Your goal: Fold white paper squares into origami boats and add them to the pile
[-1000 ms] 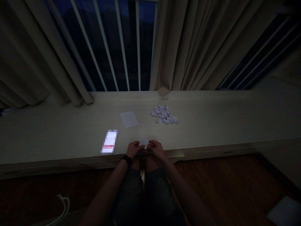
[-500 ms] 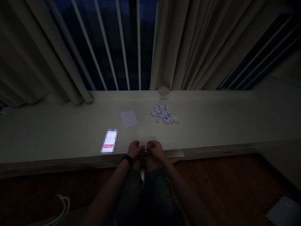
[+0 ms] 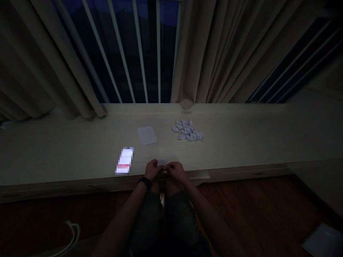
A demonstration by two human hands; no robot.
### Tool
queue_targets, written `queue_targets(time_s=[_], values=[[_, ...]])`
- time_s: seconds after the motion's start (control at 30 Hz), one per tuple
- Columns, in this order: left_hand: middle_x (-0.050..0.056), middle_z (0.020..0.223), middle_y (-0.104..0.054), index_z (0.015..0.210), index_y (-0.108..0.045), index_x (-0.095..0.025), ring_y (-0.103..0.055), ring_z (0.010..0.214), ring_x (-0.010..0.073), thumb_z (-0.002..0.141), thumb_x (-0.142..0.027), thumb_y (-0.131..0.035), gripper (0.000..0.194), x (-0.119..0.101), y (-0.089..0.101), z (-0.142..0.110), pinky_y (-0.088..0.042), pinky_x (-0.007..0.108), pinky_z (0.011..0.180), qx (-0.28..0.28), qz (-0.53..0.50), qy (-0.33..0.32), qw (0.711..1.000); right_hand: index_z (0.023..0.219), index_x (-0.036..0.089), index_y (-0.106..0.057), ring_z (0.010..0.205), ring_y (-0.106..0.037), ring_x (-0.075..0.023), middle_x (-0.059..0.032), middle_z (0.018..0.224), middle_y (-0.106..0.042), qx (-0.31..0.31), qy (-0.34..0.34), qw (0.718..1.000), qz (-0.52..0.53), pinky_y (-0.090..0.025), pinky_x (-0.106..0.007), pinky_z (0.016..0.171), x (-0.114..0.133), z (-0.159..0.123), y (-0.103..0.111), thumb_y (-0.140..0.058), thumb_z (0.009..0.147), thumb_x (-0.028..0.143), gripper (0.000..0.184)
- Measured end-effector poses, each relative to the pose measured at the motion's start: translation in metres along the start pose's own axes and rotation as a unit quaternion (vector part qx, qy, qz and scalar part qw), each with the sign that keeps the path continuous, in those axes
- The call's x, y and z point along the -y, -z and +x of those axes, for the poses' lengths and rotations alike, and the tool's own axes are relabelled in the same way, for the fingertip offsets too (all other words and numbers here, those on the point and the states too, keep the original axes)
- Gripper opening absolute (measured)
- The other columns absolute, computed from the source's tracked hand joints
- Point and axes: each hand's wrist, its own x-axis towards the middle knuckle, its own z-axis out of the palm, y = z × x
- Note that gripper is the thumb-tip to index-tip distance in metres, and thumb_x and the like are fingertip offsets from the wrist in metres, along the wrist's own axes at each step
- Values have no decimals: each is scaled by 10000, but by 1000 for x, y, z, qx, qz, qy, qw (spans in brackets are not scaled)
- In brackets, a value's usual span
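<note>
My left hand [image 3: 153, 169] and my right hand [image 3: 174, 170] meet at the near edge of a long pale ledge [image 3: 241, 139]. Both pinch one small white paper piece [image 3: 162, 163] between their fingertips. A black band sits on my left wrist. Further back on the ledge lies a flat white paper sheet [image 3: 147, 135]. To its right is a heap of several small folded white paper pieces [image 3: 188, 130]. The light is dim, so the fold of the held paper is hard to make out.
A lit phone screen [image 3: 124, 161] lies on the ledge left of my hands. Beige curtains [image 3: 222, 53] hang behind, with a barred dark window [image 3: 134, 50]. Dark wood floor lies below, with a white cable [image 3: 71, 232] at left and a pale flat object [image 3: 323, 241] at the lower right.
The held paper has shrunk from a raised flap to a lower, narrower strip between my fingers. My hands stay in the same spot.
</note>
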Motion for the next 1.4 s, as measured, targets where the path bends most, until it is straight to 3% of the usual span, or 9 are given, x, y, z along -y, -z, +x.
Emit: queue_targets(time_s=[0.17, 0.37, 0.67, 0.77, 0.83, 1.0, 1.2, 1.3, 1.4], values=[[-80, 549, -397, 606, -428, -179, -421, 522, 78, 541, -309, -750, 354, -2, 0, -4, -360, 187, 467, -25, 37, -16, 999, 647, 191, -716, 592, -608, -176, -24, 609, -679, 26, 9, 1000, -12, -398, -252, 548, 3, -3, 1, -539, 765, 259, 223], [-79, 592, -428, 650, -390, -190, -490, 550, 90, 567, -346, -747, 398, -8, 0, -10, -485, 234, 526, -28, -105, 28, 994, 676, 170, -739, 610, -620, -174, -32, 635, -698, 26, -12, 999, -26, -409, -239, 562, 8, -8, 6, -549, 723, 227, 204], [-37, 690, -562, 801, -418, -192, -604, 606, 136, 589, -340, -764, 432, -10, -1, -8, -507, 259, 548, -11, -141, 55, 988, 703, 143, -721, 600, -583, -139, -24, 651, -681, 211, 10, 967, -142, -386, -216, 561, 6, -13, 4, -565, 703, 218, 173], [-35, 669, -565, 811, -438, -184, -576, 561, 120, 572, -345, -779, 447, -9, 0, -7, -464, 222, 499, -24, -98, 40, 994, 835, 178, -716, 654, -607, -143, -6, 761, -703, 264, 38, 959, -98, -408, -208, 583, 6, -13, 4, -625, 611, 148, 244], [-44, 640, -555, 802, -457, -177, -547, 538, 105, 538, -333, -798, 458, -8, 1, -6, -430, 200, 478, -34, -61, 20, 997, 873, 186, -705, 695, -622, -151, -12, 800, -705, 232, 32, 971, -44, -433, -215, 615, 6, -11, 3, -636, 623, 163, 261], [-31, 625, -574, 759, -503, -164, -553, 555, 117, 538, -334, -787, 398, -7, 2, -7, -403, 197, 473, -9, 8, 3, 1000, 839, 176, -672, 708, -621, -162, -29, 778, -686, 18, -34, 995, 97, -466, -244, 635, 2, 2, -3, -613, 723, 373, 236], [-42, 610, -588, 842, -487, -169, -564, 550, 117, 569, -290, -754, 401, -16, -3, -12, -428, 208, 508, 44, -34, 32, 998, 552, 172, -590, 510, -508, -126, 3, 515, -560, -49, -73, 987, 137, -396, -229, 500, -2, 10, -9, -630, 684, 447, 308], [-59, 599, -578, 931, -459, -179, -559, 542, 118, 587, -255, -736, 448, -17, -2, -11, -421, 208, 508, 44, -10, 39, 998, 647, 170, -628, 559, -542, -136, -7, 591, -608, -67, -85, 973, 203, -421, -235, 530, -1, 11, -10, -681, 623, 431, 268], [-57, 617, -576, 895, -467, -190, -551, 560, 117, 584, -207, -728, 406, -13, 0, -10, -395, 203, 509, 46, 94, 14, 994, 826, 176, -661, 629, -581, -149, -6, 692, -647, -46, -66, 964, 253, -443, -244, 577, 1, 14, -7, -734, 566, 389, 344]])
